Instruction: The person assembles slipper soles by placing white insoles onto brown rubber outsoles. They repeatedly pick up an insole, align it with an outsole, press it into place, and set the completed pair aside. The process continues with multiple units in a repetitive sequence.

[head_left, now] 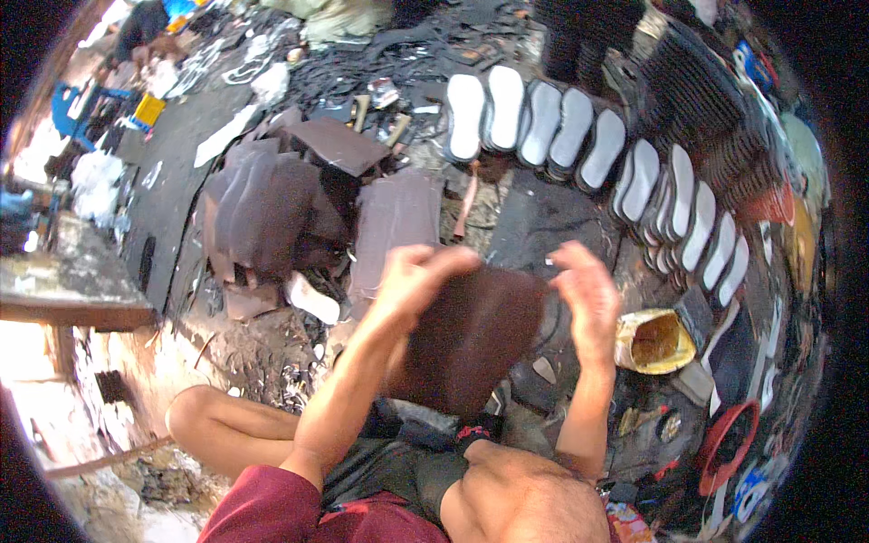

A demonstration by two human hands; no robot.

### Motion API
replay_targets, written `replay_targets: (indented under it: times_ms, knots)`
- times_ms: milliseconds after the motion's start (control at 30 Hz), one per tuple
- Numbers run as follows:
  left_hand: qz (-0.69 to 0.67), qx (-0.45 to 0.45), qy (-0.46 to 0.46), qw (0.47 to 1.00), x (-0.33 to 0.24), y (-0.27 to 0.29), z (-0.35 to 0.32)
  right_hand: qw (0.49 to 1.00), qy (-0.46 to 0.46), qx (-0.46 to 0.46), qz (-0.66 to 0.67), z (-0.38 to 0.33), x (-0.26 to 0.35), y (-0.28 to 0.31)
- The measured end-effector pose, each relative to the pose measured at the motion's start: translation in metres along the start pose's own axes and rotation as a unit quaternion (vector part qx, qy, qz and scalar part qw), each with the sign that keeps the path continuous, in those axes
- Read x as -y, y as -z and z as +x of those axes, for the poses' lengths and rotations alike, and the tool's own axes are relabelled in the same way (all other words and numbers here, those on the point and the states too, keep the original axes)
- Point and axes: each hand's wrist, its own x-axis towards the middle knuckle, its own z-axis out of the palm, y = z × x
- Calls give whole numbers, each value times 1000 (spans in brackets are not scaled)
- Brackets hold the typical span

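Observation:
A dark brown sheet (475,339), bent and slightly blurred, hangs over my lap. My left hand (418,279) grips its upper left edge, thumb lying along the top. Beside the sheet's right corner is my right hand (588,294), fingers curved and apart. A small bright spot shows at its fingertips; I cannot make out what it is. Just beyond the sheet, a flat brown rectangular piece (396,213) lies on the ground. To its left is a heap of similar brown sheets (262,204).
Shoe soles with pale tops (561,127) stand in a curved row at the far right, before tall dark stacks (692,90). A yellowish container (654,342) sits right of my right forearm, near a red ring (729,448). Black scraps (398,63) cover the far ground. At left is a wooden table (77,312).

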Motion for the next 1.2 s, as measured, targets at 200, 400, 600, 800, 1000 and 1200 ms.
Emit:
replay_targets:
  times_ms: [200,400,600,800,1000,1200]
  knots:
    - [-450,-363,-218,786,60,194,33,995,-36,-80,-51,10,-26,3]
    - [-578,-387,-192,692,137,149,62,992,-97,-19,-80,-16,-74,-38]
    - [150,-149,-281,936,127,95,205,979,-112,15,-168,-54,-70,-63]
    - [396,-39,-288,871,150,153,297,965,-174,38,-193,-72,-71,-68]
    - [438,-117,-332,827,109,135,252,956,-150,32,-249,-64,-57,-64]
    - [219,321,-501,773,94,-28,10,888,-400,46,220,-48,-38,-39]
